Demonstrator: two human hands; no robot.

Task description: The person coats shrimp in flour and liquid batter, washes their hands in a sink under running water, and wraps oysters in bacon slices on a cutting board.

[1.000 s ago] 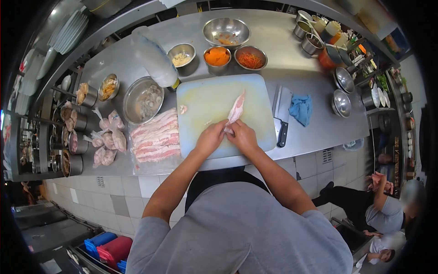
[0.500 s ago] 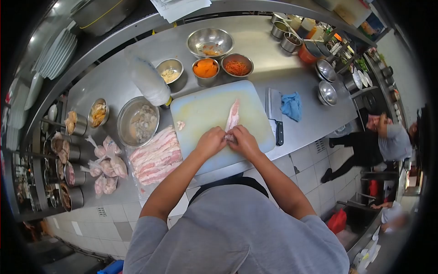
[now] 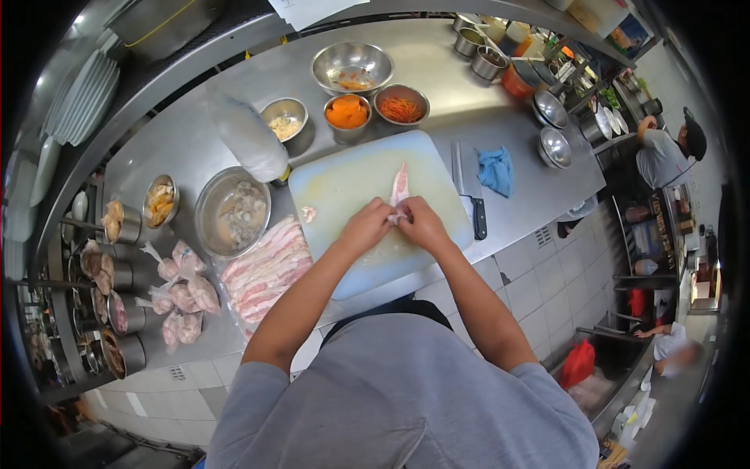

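A strip of raw bacon (image 3: pixel 400 181) lies lengthwise on the white cutting board (image 3: pixel 336 176), its narrow end pointing away from me. My left hand (image 3: pixel 369 225) and my right hand (image 3: pixel 424 224) pinch its near end together, where a small bundle shows between the fingertips. What is inside that bundle is mostly hidden. Left of the board, several bacon strips (image 3: pixel 266 270) are spread in a layer on plastic. Behind them stands a metal bowl (image 3: pixel 200 227) of what looks like peeled shrimp (image 3: pixel 242 209). A small scrap of meat (image 3: pixel 309 213) rests at the board's left edge.
Right of the board lie a knife (image 3: pixel 479 219) and a blue cloth (image 3: pixel 496 171). Bowls of shredded carrot (image 3: pixel 400 109) and orange slices (image 3: pixel 347 112) stand behind it. Bagged meat (image 3: pixel 183 293) sits at left. A co-worker (image 3: pixel 664 156) stands at the far right.
My hands have moved slightly up the board with the bundle, and less of the strip lies flat beyond them. The co-worker at right has shifted farther back and turned.
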